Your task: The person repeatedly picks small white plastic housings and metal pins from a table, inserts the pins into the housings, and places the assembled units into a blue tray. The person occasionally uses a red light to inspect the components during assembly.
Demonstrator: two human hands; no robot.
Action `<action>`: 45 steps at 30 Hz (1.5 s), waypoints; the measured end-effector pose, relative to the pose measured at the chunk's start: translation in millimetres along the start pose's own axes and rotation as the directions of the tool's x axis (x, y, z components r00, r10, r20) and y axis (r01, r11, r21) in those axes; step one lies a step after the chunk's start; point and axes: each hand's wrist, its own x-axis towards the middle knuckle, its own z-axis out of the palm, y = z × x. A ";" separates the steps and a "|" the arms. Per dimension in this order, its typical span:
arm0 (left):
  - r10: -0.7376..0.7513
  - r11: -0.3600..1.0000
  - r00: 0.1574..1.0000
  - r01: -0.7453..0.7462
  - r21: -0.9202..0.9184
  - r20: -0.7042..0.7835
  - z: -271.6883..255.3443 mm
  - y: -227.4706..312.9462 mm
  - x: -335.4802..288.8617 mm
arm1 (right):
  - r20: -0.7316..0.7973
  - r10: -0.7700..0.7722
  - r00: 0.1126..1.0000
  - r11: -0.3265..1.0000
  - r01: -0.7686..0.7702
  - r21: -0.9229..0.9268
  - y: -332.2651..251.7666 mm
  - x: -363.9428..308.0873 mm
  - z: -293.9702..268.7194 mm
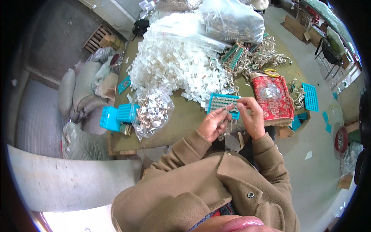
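Observation:
Close to my body at the table's near edge, my left hand (pixel 213 123) is closed in a pinch, its fingertips close to the right hand's. Small pale, shiny pieces (pixel 228 130) hang by its fingers; their exact kind is too small to make out. My right hand (pixel 252 117) pinches with thumb and forefinger, and what lies between them is hidden. Just beyond both hands rests a turquoise tray (pixel 212 101) holding rows of small round silvery pieces. My fingers cover its near right part.
A large heap of clear plastic pieces (pixel 174 65) covers the table's middle. A bag of metal parts (pixel 152 112) stands left. On the right lie a red patterned cloth (pixel 272 104), yellow-handled pliers (pixel 272 73) and piled metal parts (pixel 266 54). Stuffed sacks (pixel 85 85) stand left of the table.

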 end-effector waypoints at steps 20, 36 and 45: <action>-0.238 0.968 0.967 0.229 -0.103 -0.094 -3.4 -8.5 -18.9 | 0.264 0.163 0.951 0.825 -0.278 0.493 26.9 -33.3 2.7; 0.322 0.853 0.919 -0.177 0.491 -0.228 4.0 -29.9 -17.8 | 0.277 0.369 0.888 0.746 -0.460 0.481 20.6 -39.1 16.5; 0.186 0.939 0.938 -0.083 0.333 -0.292 -6.6 -23.1 -18.6 | 0.443 0.448 0.776 0.406 -0.619 0.673 25.8 -44.1 23.9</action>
